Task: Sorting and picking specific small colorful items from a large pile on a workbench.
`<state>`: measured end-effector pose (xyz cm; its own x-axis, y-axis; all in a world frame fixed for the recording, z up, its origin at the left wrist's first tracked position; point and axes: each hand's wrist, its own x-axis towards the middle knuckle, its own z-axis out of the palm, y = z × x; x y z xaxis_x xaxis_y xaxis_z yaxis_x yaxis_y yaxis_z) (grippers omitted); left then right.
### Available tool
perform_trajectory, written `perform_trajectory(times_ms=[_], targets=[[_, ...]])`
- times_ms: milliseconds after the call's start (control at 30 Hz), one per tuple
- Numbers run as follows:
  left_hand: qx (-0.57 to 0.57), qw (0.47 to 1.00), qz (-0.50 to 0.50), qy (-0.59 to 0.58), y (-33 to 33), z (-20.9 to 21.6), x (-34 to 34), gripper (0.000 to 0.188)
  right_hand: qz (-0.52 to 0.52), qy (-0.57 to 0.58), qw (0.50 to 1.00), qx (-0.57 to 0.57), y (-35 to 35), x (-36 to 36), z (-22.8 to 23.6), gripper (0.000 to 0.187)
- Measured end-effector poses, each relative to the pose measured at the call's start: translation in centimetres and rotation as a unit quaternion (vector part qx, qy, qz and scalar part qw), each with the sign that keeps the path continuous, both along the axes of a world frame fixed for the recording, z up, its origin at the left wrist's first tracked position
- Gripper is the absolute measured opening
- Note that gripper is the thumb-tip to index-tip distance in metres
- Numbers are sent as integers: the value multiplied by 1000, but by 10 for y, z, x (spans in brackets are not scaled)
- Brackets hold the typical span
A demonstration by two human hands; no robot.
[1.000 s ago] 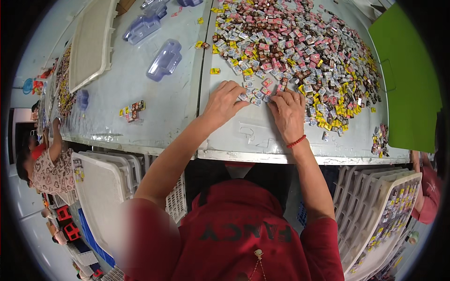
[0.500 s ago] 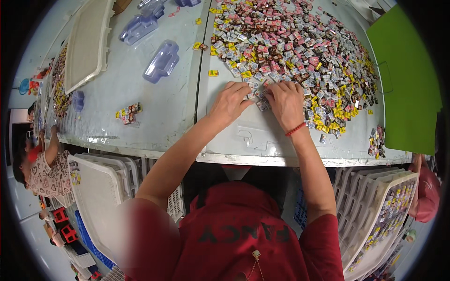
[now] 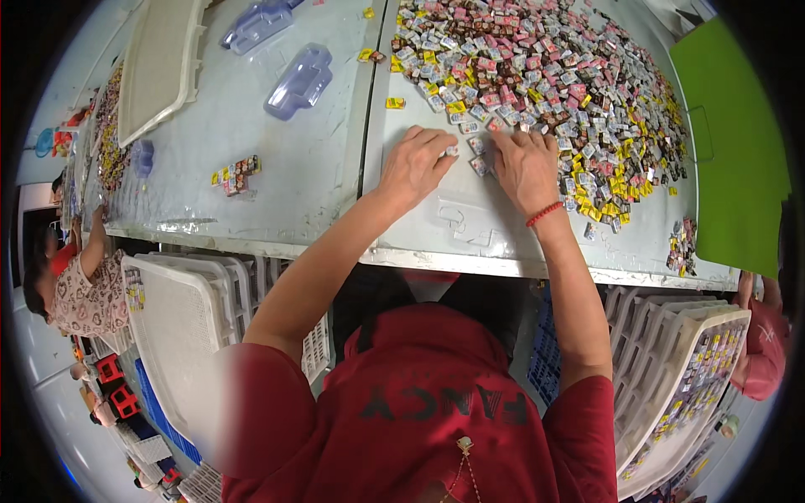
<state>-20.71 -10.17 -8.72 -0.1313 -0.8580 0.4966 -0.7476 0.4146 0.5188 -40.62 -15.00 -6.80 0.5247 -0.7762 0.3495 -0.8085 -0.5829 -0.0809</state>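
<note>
A wide heap of tiny printed packs (image 3: 537, 71) in pink, brown, white and yellow covers the table in front of me. My left hand (image 3: 415, 166) is at the heap's near left edge, thumb and index finger closed on a small white pack (image 3: 452, 151). Beside it, my right hand (image 3: 527, 168), with a red bead bracelet at the wrist, bends its fingers down onto packs at the heap's near edge. Its fingertips are partly hidden, so what they hold does not show. A few loose packs (image 3: 478, 145) lie between the two hands.
Clear bluish plastic trays (image 3: 300, 82) and a small cluster of packs (image 3: 236, 174) lie to the left. A green panel (image 3: 738, 142) stands at the right. White crates (image 3: 180, 335) are stacked below the table edge. People work on both sides.
My hands have moved slightly apart, uncovering loose packs between them. The left now shows a white pack at its fingertips. The whole view has shifted a little.
</note>
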Motion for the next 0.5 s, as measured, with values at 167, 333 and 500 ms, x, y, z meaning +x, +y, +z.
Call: perform_trajectory(times_ms=[167,333,500], targets=[[0,1000,4,-10,17,4,-2,26,28,31,999,34,-2,-13,-2,26],[3,999,30,15,10,-3,-2,22,50,6,995,84,-7,-13,2,24],[87,994,-2,73,2,11,8,19,78,-111,991,2,-2,-14,-4,22]])
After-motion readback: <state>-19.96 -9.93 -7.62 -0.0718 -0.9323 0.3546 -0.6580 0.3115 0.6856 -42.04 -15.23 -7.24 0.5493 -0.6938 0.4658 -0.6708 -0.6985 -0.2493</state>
